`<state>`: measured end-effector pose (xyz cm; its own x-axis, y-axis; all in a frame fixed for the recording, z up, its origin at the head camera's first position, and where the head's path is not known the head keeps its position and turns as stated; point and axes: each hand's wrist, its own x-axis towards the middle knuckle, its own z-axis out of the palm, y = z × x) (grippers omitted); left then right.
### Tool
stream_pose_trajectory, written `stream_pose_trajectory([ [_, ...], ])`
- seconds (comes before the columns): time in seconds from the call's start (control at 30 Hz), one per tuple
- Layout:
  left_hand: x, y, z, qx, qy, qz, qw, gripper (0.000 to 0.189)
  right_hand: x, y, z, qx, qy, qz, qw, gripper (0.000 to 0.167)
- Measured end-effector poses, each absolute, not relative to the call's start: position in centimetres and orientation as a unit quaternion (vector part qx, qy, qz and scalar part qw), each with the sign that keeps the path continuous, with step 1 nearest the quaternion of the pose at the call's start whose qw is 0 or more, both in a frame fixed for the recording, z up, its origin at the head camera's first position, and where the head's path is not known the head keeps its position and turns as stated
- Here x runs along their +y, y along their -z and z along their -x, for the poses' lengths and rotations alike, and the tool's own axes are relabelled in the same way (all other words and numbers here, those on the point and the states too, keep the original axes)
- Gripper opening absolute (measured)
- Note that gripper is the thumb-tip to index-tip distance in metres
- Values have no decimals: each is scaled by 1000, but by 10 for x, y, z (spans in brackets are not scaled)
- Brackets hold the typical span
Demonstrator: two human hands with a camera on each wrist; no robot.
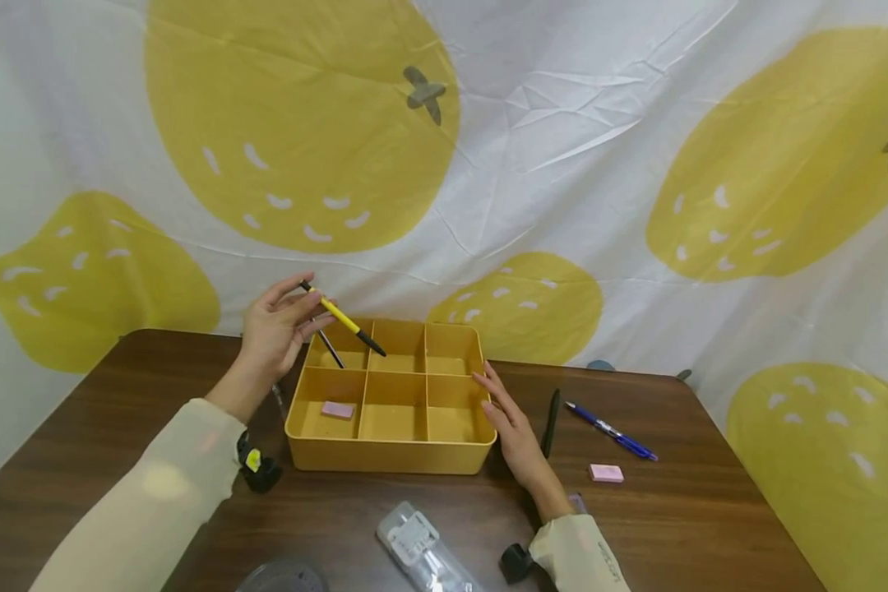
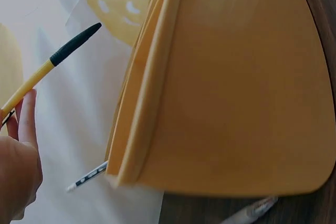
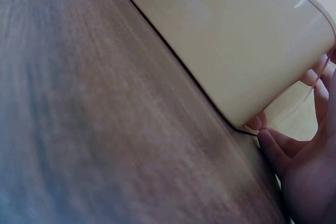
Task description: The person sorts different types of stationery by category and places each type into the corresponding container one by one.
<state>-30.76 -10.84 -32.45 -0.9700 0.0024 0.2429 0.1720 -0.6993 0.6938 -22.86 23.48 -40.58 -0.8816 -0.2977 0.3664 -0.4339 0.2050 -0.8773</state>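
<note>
My left hand [image 1: 277, 325] pinches a yellow pen [image 1: 344, 319] with a black grip, held slantwise over the back compartments of a yellow six-compartment organizer box [image 1: 388, 456]. In the left wrist view, the pen's black grip [image 2: 76, 44] points up and to the right, away from the fingers. A dark, thin pencil [image 1: 330, 349] leans in the back left compartment; its patterned end [image 2: 89, 176] sticks out past the rim. A pink eraser [image 1: 337, 409] lies in the front left compartment. My right hand [image 1: 514, 432] rests along the box's right side, fingers extended and touching it.
On the table [image 1: 681, 510] to the right lie a black pen [image 1: 551, 423], a blue pen [image 1: 612, 431] and another pink eraser [image 1: 606, 473]. Clear plastic packaging [image 1: 422, 543] lies in front of the box, with a round clear lid [image 1: 281, 578] nearby. A fruit-print cloth [image 1: 533, 164] hangs behind.
</note>
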Motion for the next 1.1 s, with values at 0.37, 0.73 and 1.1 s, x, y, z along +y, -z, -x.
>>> stream_pose_trajectory([
  [0.37, -89, 331, 314, -384, 919, 86, 26, 50, 234, 407, 228, -778, -584, -225, 53, 43],
  [0.73, -72, 338, 320, -418, 907, 42, 43, 48, 235, 406, 226, -776, -584, -231, 55, 43],
  [1.1, -55, 346, 325, -481, 873, 43, 63, 43, 235, 405, 225, -778, -583, -229, 55, 43],
])
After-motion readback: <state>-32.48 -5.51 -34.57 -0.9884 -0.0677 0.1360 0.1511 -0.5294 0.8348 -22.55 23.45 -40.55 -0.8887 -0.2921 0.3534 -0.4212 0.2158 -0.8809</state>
